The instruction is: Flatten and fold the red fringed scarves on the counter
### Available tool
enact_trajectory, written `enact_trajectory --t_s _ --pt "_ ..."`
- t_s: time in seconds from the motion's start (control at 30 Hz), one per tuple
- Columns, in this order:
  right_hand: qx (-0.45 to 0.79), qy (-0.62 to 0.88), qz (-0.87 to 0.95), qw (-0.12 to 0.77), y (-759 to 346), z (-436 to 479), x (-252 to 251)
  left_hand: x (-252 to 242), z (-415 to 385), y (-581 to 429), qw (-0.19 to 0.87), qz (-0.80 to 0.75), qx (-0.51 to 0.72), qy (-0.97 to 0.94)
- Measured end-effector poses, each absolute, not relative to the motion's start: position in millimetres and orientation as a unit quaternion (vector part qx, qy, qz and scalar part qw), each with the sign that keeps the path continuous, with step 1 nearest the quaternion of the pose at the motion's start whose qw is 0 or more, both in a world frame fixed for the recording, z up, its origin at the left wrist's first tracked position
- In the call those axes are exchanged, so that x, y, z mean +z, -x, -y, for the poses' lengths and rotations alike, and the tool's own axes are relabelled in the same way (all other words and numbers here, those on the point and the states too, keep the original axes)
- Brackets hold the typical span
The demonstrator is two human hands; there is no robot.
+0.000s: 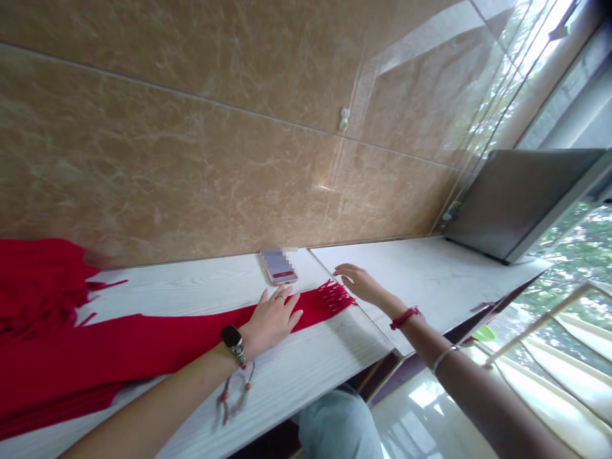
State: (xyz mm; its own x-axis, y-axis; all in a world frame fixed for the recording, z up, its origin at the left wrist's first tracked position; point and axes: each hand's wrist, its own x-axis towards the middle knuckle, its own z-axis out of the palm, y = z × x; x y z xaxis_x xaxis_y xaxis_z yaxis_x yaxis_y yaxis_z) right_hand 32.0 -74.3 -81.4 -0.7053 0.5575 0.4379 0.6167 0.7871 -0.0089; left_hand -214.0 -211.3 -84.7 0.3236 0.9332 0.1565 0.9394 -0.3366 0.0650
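Note:
A long red scarf (191,341) lies stretched along the white tabletop, its fringed end toward the right. On the scarf rests my left hand (271,320), palm down with the fingers spread; a watch and a beaded bracelet circle that wrist. My right hand (359,282) hovers just beyond the fringe (338,298), apart from it as far as I can see, with its fingers extended and holding nothing. Behind my left fingers a phone (280,266) lies face up.
More bunched red fabric with fringe (43,280) is piled at the far left. A marbled tile wall (191,159) closes off the back of the white tabletop (329,357). A dark flat panel (516,197) stands at the right end, near a window and a railing (540,322).

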Motion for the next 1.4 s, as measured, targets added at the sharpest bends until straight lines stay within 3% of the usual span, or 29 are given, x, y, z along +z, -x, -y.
enact_trajectory --t_s 0.13,0.4,0.57,0.7,0.83,1.0,1.1,1.23,1.4 --pt "-0.001 0.248 0.955 0.162 20 89 -89 -105 200 209 0.008 0.563 -0.088 0.822" --pt "-0.016 0.338 0.931 0.134 -14 58 -97 -108 199 213 0.001 0.569 -0.088 0.818" --pt "-0.013 0.357 0.918 0.173 -28 50 -93 -110 198 211 0.003 0.57 -0.095 0.816" --pt "0.046 0.243 0.941 0.231 -2 68 -92 -112 198 211 0.01 0.572 -0.089 0.815" --pt "0.032 0.166 0.974 0.151 6 80 -94 -112 197 211 0.006 0.574 -0.092 0.814" --pt "-0.041 0.259 0.958 0.116 -28 61 -95 -109 198 210 -0.011 0.58 -0.079 0.811" --pt "-0.04 0.29 0.942 0.165 -37 58 -93 -109 199 210 -0.008 0.582 -0.073 0.81" --pt "0.045 0.206 0.945 0.252 -16 80 -87 -110 199 210 0.001 0.584 -0.068 0.809" --pt "0.066 0.143 0.977 0.145 -2 94 -88 -109 200 210 0.005 0.578 -0.076 0.813"
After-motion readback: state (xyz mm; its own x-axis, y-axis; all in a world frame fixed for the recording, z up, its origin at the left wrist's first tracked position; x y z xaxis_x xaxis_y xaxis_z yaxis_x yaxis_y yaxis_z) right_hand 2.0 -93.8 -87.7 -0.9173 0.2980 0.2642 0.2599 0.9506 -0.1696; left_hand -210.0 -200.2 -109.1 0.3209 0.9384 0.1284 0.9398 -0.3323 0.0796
